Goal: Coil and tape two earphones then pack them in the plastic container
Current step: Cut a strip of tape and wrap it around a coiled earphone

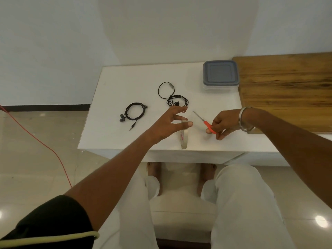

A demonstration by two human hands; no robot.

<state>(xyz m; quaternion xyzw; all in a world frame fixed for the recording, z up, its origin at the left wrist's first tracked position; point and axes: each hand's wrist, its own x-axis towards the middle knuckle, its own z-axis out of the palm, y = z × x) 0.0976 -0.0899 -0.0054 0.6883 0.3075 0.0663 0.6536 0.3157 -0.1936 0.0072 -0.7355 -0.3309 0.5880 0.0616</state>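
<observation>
Two black earphones lie on the white table. The left earphone is a neat coil with its buds and plug sticking out. The right earphone is partly coiled, with a loose loop trailing toward the back. My left hand hovers just in front of it, fingers spread, and pinches a short piece of tape between thumb and a finger. Below it the tape roll stands on edge near the table's front. My right hand grips orange-handled scissors, blades pointing up-left. The plastic container sits at the back right with its grey lid on.
A wooden surface adjoins the table on the right. A red cable runs across the tiled floor on the left. My knees in white trousers are under the table's front edge.
</observation>
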